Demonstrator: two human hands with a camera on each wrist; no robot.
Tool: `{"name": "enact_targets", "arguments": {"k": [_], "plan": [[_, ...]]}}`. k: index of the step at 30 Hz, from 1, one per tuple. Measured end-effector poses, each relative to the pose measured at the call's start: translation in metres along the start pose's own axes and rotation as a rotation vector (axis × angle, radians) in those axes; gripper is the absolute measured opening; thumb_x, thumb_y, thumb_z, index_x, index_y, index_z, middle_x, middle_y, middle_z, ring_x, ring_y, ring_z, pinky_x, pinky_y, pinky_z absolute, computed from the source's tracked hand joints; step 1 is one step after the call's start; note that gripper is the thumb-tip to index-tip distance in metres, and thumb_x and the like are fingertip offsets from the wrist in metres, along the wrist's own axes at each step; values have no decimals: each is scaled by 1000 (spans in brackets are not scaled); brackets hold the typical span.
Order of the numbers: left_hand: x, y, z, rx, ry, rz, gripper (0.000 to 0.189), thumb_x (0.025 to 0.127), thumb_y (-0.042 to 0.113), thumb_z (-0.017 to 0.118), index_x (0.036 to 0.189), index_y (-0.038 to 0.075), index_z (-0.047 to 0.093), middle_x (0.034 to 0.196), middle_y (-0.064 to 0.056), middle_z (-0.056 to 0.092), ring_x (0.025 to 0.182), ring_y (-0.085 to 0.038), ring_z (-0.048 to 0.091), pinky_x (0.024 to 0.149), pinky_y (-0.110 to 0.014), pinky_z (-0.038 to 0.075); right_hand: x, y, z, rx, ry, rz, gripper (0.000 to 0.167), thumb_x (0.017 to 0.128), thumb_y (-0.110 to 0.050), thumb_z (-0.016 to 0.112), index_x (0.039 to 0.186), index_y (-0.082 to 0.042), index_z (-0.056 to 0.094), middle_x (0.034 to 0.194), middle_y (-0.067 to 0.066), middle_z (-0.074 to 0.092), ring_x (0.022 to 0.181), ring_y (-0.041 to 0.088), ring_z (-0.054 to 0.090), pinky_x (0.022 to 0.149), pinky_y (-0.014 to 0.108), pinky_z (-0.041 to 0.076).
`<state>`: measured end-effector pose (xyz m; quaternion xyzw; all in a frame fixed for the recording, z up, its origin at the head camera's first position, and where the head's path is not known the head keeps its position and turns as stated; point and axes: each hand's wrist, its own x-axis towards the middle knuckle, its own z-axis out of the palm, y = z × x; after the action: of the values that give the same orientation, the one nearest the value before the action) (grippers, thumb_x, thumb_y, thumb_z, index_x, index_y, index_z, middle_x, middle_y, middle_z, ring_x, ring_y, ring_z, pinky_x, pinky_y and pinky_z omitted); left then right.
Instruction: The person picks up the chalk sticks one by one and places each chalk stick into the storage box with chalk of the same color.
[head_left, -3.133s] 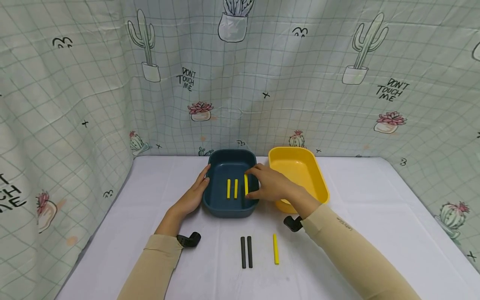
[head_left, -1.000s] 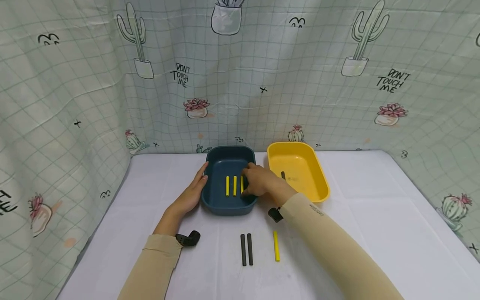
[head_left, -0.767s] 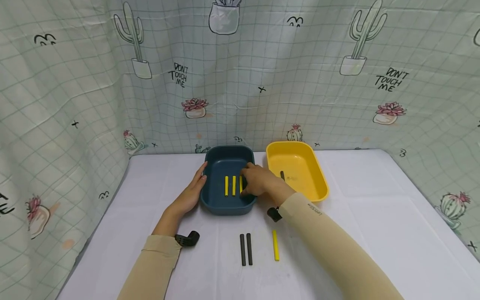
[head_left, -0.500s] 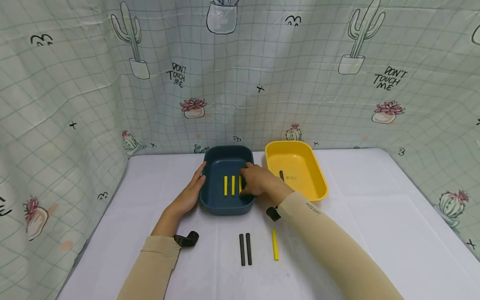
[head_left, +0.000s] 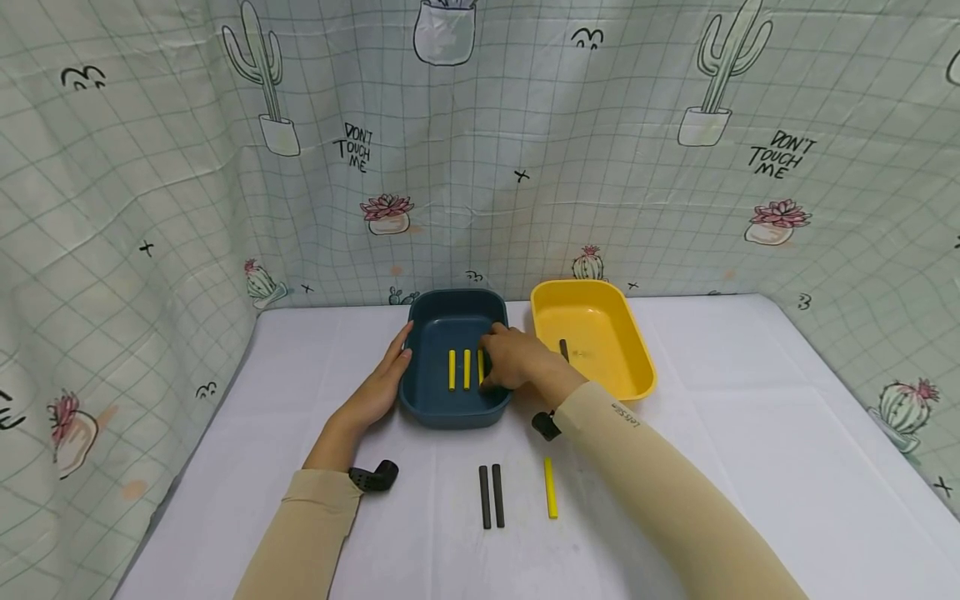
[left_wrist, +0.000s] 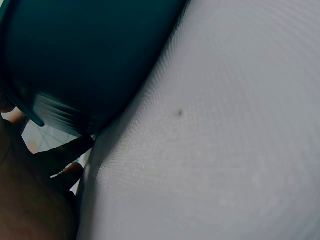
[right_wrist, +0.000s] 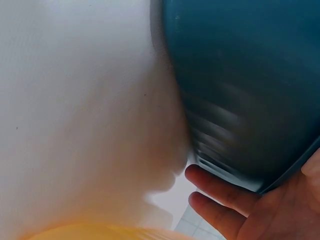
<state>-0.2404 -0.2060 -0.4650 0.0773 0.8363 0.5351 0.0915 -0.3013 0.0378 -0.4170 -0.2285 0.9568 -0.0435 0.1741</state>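
Two tan sleeves point(head_left: 667, 487) nearest, both cut off at the bottom edge. Then a pair of dark grey sticks point(head_left: 484, 497), slim, straight and matte, side by side on the white tablecloth point(head_left: 765, 417), with a bright yellow loose stick point(head_left: 551, 489) apart to their right. Beyond, a deep blue tray point(head_left: 452, 419) with rounded corners. Against its left wall, the left hand point(head_left: 372, 394), fingers fairly straight. Over its right wall, the right hand point(head_left: 521, 362), thumb and forefinger pinched on the third yellow stick point(head_left: 481, 367) inside, parallel to two smooth yellow sticks point(head_left: 452, 370); right side of the pinched one covered, exact contact at its ends hard to make out. Just right, a yellow tray point(head_left: 641, 358) holding another dark stick point(head_left: 564, 350), lower end hidden behind the forearm. Farthest back, a grid-patterned curtain point(head_left: 480, 167), top-centre plant print cut off.
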Motion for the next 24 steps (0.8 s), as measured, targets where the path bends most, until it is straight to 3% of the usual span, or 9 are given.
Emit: {"name": "enact_targets", "arguments": {"k": [24], "plan": [[-1,1,0,15,0,-6,55,115,43,21,167,39,3,176,-3,-3,163,-36,0,127,-66,1,-2,-2,0,-1,13,-6,73,88,-43,83,148,-14,55,154,12,47,132,29,54,114,47,47]]}}
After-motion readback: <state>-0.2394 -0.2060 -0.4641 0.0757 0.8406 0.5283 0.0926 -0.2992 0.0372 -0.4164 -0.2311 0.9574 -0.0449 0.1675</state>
